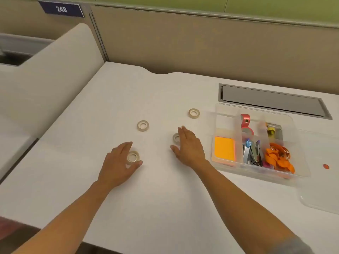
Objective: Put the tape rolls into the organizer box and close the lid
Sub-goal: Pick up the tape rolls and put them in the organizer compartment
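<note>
Several small clear tape rolls lie flat on the white desk. My left hand curls around the nearest roll, thumb and fingers on either side of it, the roll still on the desk. My right hand hovers flat over a second roll, partly hiding it. Two more rolls lie free further back: one in the middle, one to the right. The clear organizer box stands open at the right. Its clear lid lies on the desk to the box's right.
The box holds orange sticky notes, red tape rolls, metal clips and orange ribbon. A grey cable hatch sits behind it. A small red dot lies far right. Beige partition walls border the desk.
</note>
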`<state>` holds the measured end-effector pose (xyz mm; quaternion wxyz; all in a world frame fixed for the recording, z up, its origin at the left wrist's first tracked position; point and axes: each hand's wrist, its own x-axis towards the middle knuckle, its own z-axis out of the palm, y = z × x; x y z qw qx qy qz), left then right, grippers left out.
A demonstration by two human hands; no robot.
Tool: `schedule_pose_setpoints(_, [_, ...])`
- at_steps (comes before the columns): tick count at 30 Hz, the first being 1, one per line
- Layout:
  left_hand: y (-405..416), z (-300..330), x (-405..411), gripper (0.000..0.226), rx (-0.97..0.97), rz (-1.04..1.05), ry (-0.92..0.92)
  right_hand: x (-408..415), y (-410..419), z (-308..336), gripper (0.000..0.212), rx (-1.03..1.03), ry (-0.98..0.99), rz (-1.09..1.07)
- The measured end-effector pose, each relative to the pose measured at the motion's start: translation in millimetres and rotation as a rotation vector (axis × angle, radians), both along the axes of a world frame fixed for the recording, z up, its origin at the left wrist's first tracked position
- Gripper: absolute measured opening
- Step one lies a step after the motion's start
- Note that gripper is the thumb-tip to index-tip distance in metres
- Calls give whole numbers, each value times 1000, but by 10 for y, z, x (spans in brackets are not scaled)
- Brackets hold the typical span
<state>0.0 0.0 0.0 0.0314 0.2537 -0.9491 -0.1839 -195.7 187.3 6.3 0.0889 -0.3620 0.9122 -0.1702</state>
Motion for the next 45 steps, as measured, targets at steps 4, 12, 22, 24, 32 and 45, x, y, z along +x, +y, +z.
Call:
schedule_pose_setpoints(4, [-1, -31, 30, 80, 8, 22, -35, -33, -66, -49, 67, 105, 1, 15])
schedule_pose_setpoints(12, [15, -41, -52, 57, -12, -5, -8, -28, -54, -22, 37, 47, -29, 18])
schedule_pose_setpoints(22, [196, 67, -448, 54, 16, -119, 122, -216, 279, 406, 50, -115, -105, -131])
schedule_pose_setpoints(24, [267, 129, -601, 54, 29, -147, 140, -296, 408, 489, 51, -158, -92, -185])
schedule_pose_setpoints(32, [608, 433, -1328, 55, 41, -344, 203, -584, 942, 620, 47, -275, -87, -384])
schedule_pose_setpoints(45, [1293, 747, -2774, 57, 70, -570, 108, -882, 1438, 601, 49, -423, -110, -639])
